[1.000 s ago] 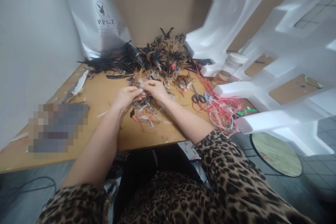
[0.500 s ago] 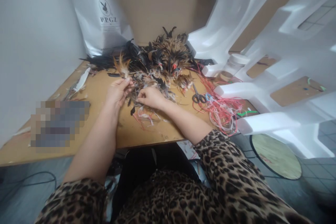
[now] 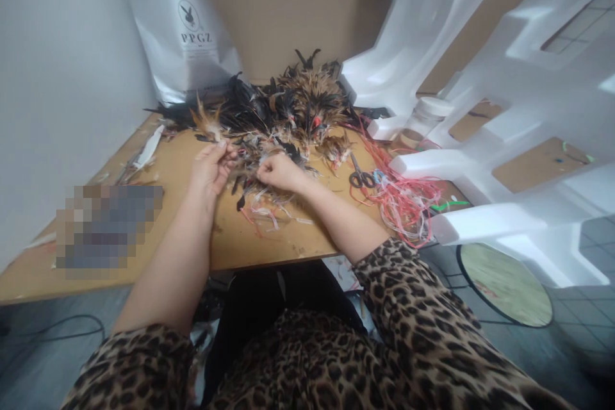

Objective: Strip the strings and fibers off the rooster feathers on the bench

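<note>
My left hand [image 3: 213,163] is pinched round the lower end of a small bunch of orange-brown feathers [image 3: 207,120], whose tips point up and to the left. To its right, my right hand [image 3: 280,172] is closed in a pinch, and a blurred, thin brownish feather [image 3: 247,173] seems to stick out from its fingers towards the left. Under and behind the right hand lies a loose heap of small mixed feathers [image 3: 259,195] with pale and pink strands among it. Further back are long black feathers [image 3: 240,106] and a large pile of brown feathers [image 3: 317,90].
Black-handled scissors [image 3: 361,178] lie right of the feathers, beside a tangle of pink and white string [image 3: 406,202]. White foam packaging [image 3: 461,224] rises along the right side, with a lidded jar [image 3: 427,116] behind. A white bag [image 3: 192,57] stands at the back left of the wooden table [image 3: 177,147].
My left hand has shifted slightly left with the orange-brown feathers. My right hand has drawn a little to the right, widening the gap between the hands.
</note>
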Action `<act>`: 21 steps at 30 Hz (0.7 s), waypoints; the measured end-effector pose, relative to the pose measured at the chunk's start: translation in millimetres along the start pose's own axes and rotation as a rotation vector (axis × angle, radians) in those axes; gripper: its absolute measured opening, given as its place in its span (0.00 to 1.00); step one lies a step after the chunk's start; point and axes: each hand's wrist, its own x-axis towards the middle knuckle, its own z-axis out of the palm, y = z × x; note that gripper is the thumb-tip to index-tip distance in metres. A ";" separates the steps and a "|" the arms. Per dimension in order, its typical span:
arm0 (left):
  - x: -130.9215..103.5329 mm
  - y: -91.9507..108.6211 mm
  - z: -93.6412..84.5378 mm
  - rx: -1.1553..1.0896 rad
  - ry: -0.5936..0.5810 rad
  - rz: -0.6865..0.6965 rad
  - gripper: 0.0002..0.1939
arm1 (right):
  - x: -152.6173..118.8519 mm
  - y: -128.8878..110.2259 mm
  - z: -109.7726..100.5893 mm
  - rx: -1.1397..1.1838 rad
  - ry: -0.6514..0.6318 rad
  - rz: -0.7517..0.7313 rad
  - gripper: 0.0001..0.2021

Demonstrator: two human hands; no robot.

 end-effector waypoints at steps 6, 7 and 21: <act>-4.3 2.7 3.9 -0.035 -0.022 -0.078 0.01 | 12.6 14.5 -2.0 0.768 0.106 0.228 0.05; -6.0 2.0 5.2 -0.021 -0.036 -0.098 0.01 | 13.8 15.5 -1.0 0.844 0.132 0.235 0.05; -15.8 -14.4 6.3 0.184 -0.318 -0.266 0.08 | 16.3 14.6 7.0 1.031 0.233 0.245 0.08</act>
